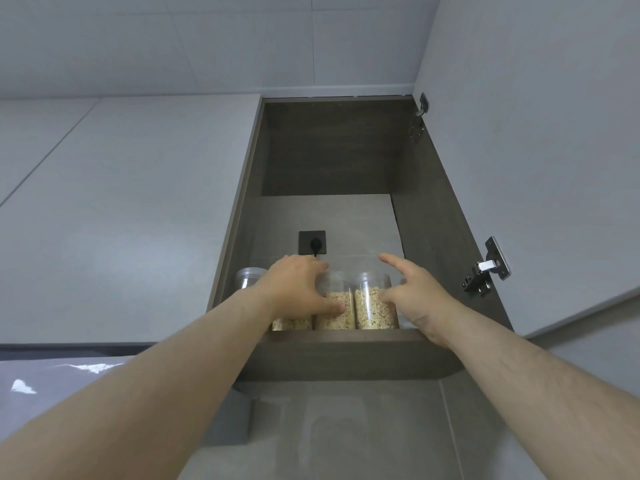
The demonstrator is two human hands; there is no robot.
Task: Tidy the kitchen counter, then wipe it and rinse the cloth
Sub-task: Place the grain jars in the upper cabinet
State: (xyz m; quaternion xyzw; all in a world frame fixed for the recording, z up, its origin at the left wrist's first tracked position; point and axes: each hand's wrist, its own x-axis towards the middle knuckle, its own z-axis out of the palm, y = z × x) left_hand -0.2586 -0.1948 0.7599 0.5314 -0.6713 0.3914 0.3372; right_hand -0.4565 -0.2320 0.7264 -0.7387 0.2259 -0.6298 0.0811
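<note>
The left hand is wrapped round the left side of the middle jar: the thumb lies across its front over the oats, and the fingers curve over its upper edge and out of sight behind. The right hand holds nothing. Its fingers are straight and spread, the forefinger points into the cabinet, and the thumb is touching or just short of the side of the right jar.

The jars stand straight ahead of and above both hands, upright, in a row along the front of the shelf, with their long axes vertical. The middle and right jars stand side by side, touching or very nearly so, and the two hands bracket the pair from either flank. My judgement is that the coming move is a push inward or a squaring-up of the row. The left hand is the one already committed, and the right is close enough to steady its jar at once.

A left jar shows only its oat-filled base below the left wrist. Further back and left stands a lidded jar, partly hidden and of unclear contents. The right hand hides whatever sits beyond the right jar.

On the back wall of the cabinet is a dark socket with a plug in it. The door stands open on the right, on metal hinges. The bench is not in view, nor any cloth. A grey patch with white marks at lower left is too unclear to name.
</note>
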